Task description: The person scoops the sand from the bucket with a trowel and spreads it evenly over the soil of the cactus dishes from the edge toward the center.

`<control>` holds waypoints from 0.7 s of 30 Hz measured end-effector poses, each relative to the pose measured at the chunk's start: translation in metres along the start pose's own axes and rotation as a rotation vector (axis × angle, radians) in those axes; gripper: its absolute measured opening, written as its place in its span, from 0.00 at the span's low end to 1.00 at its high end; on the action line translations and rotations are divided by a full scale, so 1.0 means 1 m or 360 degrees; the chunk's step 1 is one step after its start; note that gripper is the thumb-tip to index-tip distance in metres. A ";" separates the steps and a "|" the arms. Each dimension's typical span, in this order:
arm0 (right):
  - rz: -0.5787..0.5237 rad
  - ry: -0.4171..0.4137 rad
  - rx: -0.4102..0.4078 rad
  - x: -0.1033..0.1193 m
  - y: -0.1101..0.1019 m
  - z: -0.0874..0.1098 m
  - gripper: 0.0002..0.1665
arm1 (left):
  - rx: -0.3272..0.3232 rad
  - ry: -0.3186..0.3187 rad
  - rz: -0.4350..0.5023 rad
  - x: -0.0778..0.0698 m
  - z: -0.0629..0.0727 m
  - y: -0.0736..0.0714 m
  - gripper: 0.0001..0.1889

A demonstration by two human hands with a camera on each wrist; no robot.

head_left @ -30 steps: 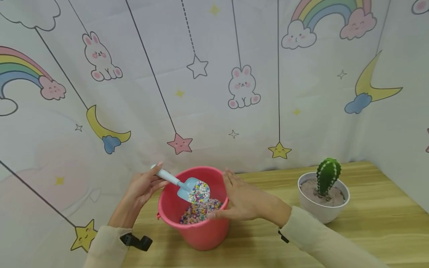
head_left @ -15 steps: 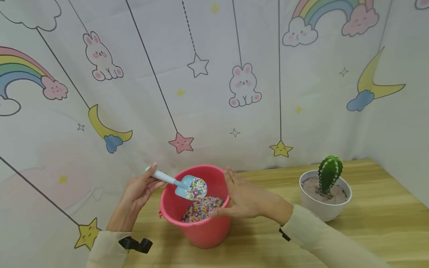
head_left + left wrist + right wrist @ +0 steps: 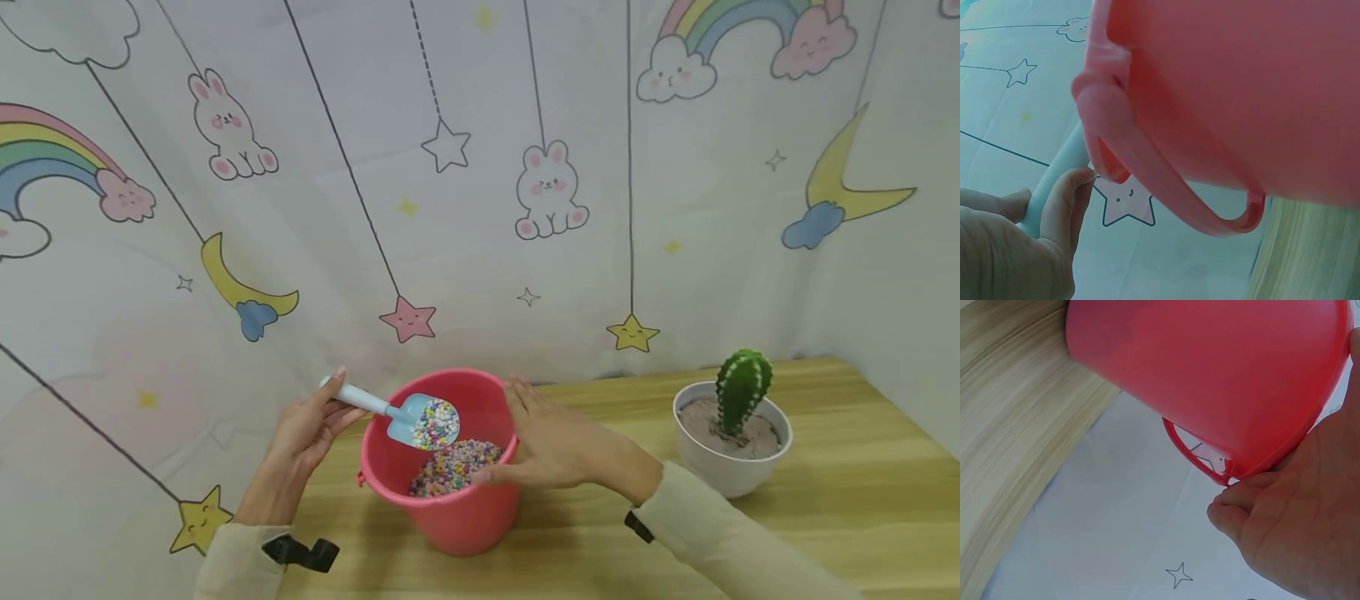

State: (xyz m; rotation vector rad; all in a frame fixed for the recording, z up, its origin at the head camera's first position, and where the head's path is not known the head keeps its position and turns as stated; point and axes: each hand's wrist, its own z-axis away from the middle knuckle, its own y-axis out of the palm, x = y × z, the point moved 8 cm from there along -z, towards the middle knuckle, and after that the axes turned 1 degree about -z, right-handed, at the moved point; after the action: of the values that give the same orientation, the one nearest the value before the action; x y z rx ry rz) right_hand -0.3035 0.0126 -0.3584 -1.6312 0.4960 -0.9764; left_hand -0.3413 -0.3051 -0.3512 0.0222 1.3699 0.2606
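My left hand grips the pale handle of a light blue toy shovel. Its scoop holds small multicoloured beads and hangs over the mouth of a pink-red bucket. More beads cover the bottom of the bucket. My right hand rests against the bucket's right rim, fingers fairly straight, thumb across the near edge. In the left wrist view, fingers and thumb pinch the shovel handle beside the bucket's handle; the scoop is hidden there. The right wrist view shows the right hand at the rim.
On the right of the wooden table stands a white pot with a green cactus. Behind the table hangs a cloth printed with stars, bunnies and moons.
The loaded shovel has moved slightly left and up relative to the bucket, with the left hand. The right hand stays at the rim. The head view has shifted a little.
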 end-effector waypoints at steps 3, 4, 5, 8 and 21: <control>0.0027 0.0001 -0.0007 0.000 -0.001 -0.001 0.77 | 0.0008 0.0011 0.0001 0.000 0.000 0.000 0.31; 0.0031 0.0003 -0.0006 0.000 -0.001 -0.001 0.77 | 0.0013 0.0018 0.0000 0.000 0.001 0.001 0.31; 0.0039 0.0001 -0.0006 0.000 -0.001 -0.001 0.77 | 0.0014 0.0022 -0.0003 0.000 0.001 0.002 0.31; 0.0035 -0.0006 -0.0003 -0.001 -0.002 0.000 0.78 | 0.0018 0.0028 -0.0006 0.001 0.000 0.004 0.32; -0.0247 -0.0125 -0.0289 -0.017 -0.042 0.027 0.45 | 0.0025 -0.0003 -0.0007 -0.001 0.002 0.013 0.28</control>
State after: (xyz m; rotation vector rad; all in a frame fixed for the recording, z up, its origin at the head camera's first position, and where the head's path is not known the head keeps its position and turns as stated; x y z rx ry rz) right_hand -0.2988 0.0536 -0.3259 -1.8864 0.4189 -1.0002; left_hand -0.3414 -0.2929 -0.3476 0.0327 1.3701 0.2459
